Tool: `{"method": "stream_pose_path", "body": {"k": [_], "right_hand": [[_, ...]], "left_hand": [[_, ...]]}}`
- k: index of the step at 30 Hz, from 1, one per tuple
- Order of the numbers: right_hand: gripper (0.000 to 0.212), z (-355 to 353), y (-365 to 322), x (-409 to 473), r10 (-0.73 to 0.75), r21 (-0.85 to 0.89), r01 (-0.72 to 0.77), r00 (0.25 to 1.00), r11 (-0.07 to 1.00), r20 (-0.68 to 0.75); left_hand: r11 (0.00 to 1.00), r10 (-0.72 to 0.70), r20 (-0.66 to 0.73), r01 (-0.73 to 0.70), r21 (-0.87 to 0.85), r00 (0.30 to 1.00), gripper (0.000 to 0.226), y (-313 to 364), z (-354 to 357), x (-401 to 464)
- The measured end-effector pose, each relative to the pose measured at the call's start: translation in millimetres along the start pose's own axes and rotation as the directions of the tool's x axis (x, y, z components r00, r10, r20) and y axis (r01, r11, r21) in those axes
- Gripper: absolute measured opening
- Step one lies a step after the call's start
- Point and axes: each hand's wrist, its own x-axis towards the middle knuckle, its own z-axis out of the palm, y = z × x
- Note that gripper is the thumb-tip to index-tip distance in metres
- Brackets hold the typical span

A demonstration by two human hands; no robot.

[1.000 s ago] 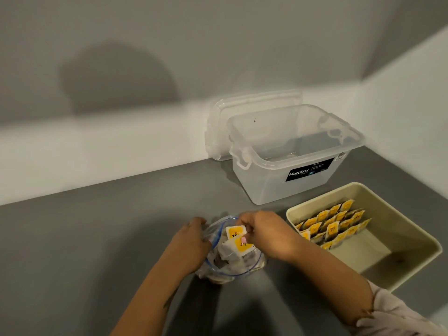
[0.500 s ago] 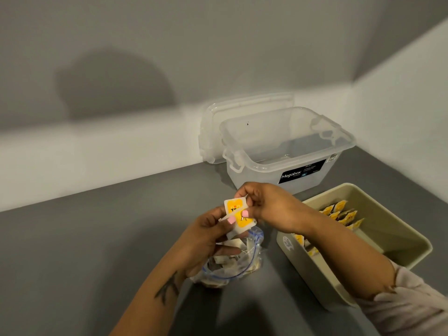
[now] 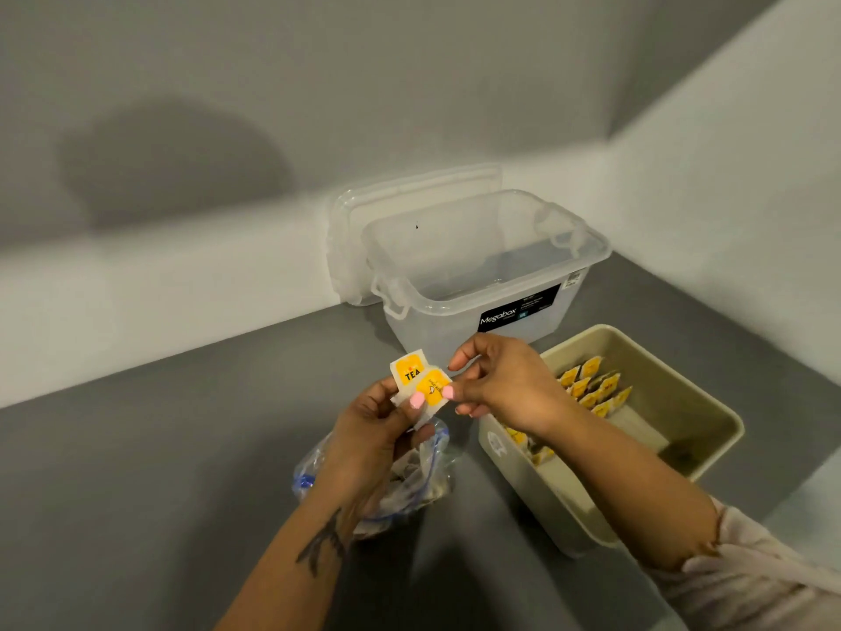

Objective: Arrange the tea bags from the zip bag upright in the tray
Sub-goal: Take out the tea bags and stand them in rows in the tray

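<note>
Currently, the left hand [image 3: 371, 425] and the right hand [image 3: 505, 384] are raised above the grey counter [image 3: 159, 471], each pinching one of two overlapping tea bags [image 3: 421, 382] with yellow labels; the left thumb presses the nearer bag, and the right thumb and fingers clamp its right edge. Below the left hand, the zip bag [image 3: 423, 485] lies on the counter with more bags inside. To the right, the beige tray [image 3: 537, 485] holds rows of upright bags. A clear storage box [image 3: 478, 284] stands open at the far side, its lid [image 3: 409, 193] leaning behind it.
</note>
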Motion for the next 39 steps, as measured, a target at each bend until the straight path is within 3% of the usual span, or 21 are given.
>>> {"method": "stream_pose_path", "body": {"k": [3, 7, 10, 13, 19, 27, 39], "right_hand": [[0.018, -14.2, 8.5, -4.1, -0.029, -0.013, 0.029, 1.000, 0.999, -0.010], [0.010, -36.7, 16.2, -8.2, -0.054, 0.023, 0.054, 0.999, 0.998, -0.002], [0.009, -56.3, 17.2, -11.6, -0.077, -0.001, 0.077, 0.997, 0.997, 0.021], [0.007, -78.2, 20.8, -16.3, -0.106, -0.106, 0.109, 0.994, 0.988, 0.030], [0.009, -104.4, 50.8, -22.1, -0.109, -0.326, 0.122, 0.992, 0.937, 0.059], [0.010, -86.8, 90.6, -24.0, -0.083, -0.611, 0.214, 0.968, 0.762, 0.236], [0.015, -59.4, 120.8, -18.7, -0.110, -0.672, 0.291, 0.948, 0.681, 0.299]], "left_hand": [[1.000, 0.002, 0.022, -0.001, -0.004, 1.000, 0.019, -5.1, 14.5, 1.1], [1.000, 0.007, 0.025, -0.006, -0.022, 1.000, 0.037, -10.4, 28.9, 2.5], [0.997, 0.000, 0.004, 0.000, -0.081, 1.000, 0.033, -14.1, 38.4, 4.5], [0.999, 0.011, -0.035, -0.012, -0.050, 0.999, 0.020, -19.1, 44.5, 6.2], [1.000, 0.018, -0.109, -0.019, -0.012, 0.994, 0.018, -28.1, 49.8, 9.2], [0.994, 0.057, -0.149, -0.043, 0.096, 0.987, 0.020, -32.1, 68.4, 1.1], [0.987, 0.065, -0.203, -0.033, 0.159, 0.977, 0.022, -39.9, 75.6, -4.4]]}}
